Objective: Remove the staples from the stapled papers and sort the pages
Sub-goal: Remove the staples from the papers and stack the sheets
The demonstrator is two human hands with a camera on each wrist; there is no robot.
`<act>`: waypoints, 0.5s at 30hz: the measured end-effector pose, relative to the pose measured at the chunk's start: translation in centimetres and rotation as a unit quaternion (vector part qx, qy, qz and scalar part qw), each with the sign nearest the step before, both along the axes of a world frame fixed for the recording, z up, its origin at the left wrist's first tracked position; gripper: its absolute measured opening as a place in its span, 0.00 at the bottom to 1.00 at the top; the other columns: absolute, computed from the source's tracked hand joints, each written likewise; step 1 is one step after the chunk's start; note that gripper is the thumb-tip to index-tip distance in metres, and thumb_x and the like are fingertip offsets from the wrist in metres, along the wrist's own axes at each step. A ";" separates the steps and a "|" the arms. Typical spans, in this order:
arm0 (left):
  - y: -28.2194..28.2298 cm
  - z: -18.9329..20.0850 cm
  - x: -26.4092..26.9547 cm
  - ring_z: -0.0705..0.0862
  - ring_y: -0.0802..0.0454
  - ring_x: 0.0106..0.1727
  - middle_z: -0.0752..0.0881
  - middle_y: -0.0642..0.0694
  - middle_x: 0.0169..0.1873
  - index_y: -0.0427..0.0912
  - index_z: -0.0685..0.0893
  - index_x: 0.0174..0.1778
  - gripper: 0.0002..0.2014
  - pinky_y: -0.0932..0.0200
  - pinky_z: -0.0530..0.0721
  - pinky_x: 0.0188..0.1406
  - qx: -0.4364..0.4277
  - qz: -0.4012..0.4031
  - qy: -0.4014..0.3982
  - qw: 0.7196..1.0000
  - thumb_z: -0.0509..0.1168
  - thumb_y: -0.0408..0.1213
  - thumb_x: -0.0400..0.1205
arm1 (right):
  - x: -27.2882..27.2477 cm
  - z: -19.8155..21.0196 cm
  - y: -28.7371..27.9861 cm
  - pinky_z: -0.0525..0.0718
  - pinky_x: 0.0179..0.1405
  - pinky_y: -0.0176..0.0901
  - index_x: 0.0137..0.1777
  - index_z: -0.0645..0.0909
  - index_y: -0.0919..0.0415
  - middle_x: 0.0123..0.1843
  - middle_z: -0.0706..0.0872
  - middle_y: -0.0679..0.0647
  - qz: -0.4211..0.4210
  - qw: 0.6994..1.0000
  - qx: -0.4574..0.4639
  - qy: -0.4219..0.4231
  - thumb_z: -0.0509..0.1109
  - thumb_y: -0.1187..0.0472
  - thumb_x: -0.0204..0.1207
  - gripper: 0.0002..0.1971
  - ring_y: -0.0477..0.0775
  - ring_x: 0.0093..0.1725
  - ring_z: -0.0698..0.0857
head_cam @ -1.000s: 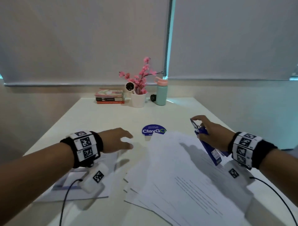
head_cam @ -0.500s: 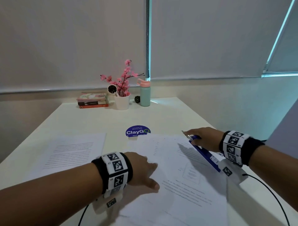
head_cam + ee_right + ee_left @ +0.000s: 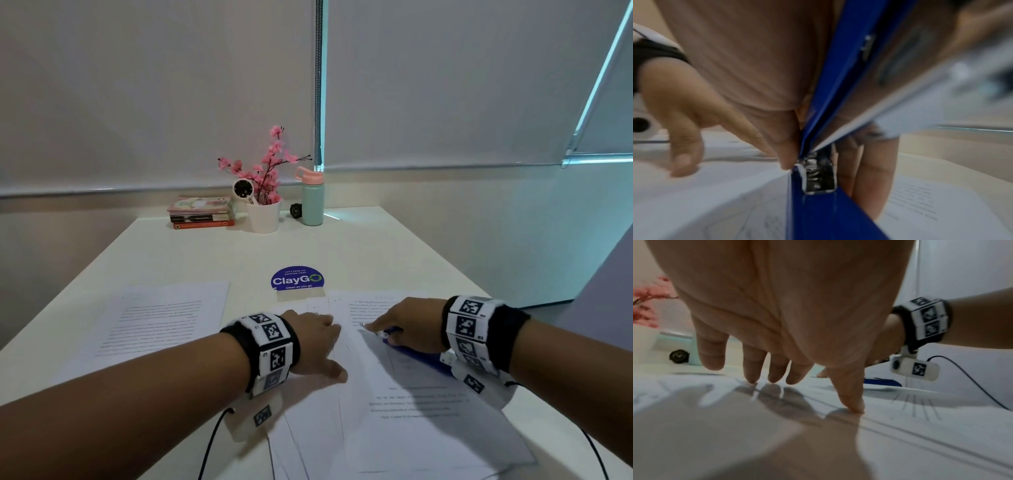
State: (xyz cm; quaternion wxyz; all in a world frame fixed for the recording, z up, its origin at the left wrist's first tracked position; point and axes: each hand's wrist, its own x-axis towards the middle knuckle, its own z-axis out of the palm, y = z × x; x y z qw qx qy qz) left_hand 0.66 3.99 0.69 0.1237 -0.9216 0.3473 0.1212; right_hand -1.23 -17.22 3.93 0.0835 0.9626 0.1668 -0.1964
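A fanned stack of printed papers [image 3: 404,404] lies on the white table [image 3: 359,246] in front of me. My left hand [image 3: 318,339] rests on the stack's left part with straight fingers; the left wrist view shows its fingertips [image 3: 774,379] and thumb touching the sheets. My right hand [image 3: 394,325] grips a blue stapler [image 3: 414,354] low over the top page, with its metal front end [image 3: 818,175] pointing at the paper between thumb and fingers. One single printed page [image 3: 161,322] lies apart on the left. No staple can be made out.
At the table's far end stand a pile of books [image 3: 202,214], a white pot of pink flowers [image 3: 263,216], a teal bottle [image 3: 312,202] and a small black object [image 3: 295,209]. A blue ClayGo sticker [image 3: 297,278] sits beyond the papers. The table's right edge is close to my right wrist.
My left hand moved right, from the single page on the left onto the stack. My right hand came down and leftward with the stapler until it sits just above the top page.
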 end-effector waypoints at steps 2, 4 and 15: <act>0.2 -0.9 0.7 0.63 0.43 0.81 0.62 0.45 0.81 0.42 0.63 0.78 0.44 0.37 0.69 0.70 0.015 0.002 0.016 1.000 0.54 0.73 0.76 | -0.4 -0.3 0.2 0.77 0.65 0.47 0.81 0.63 0.35 0.71 0.81 0.49 0.033 0.999 -0.025 0.012 0.53 0.55 0.87 0.24 0.56 0.68 0.79; 0.2 -1.3 1.1 0.55 0.45 0.85 0.54 0.48 0.85 0.45 0.54 0.83 0.47 0.35 0.62 0.75 0.018 0.001 0.023 1.000 0.53 0.73 0.76 | -0.9 -0.2 0.3 0.82 0.58 0.50 0.78 0.62 0.29 0.63 0.84 0.47 0.071 0.996 -0.050 0.011 0.52 0.53 0.86 0.24 0.57 0.60 0.83; -0.2 -0.3 3.1 0.40 0.49 0.86 0.45 0.53 0.86 0.63 0.50 0.84 0.43 0.35 0.46 0.82 0.018 -0.027 0.096 0.995 0.62 0.69 0.76 | -1.7 0.1 2.0 0.84 0.52 0.54 0.76 0.60 0.25 0.56 0.83 0.48 0.137 0.986 -0.092 -0.005 0.53 0.54 0.85 0.25 0.58 0.53 0.83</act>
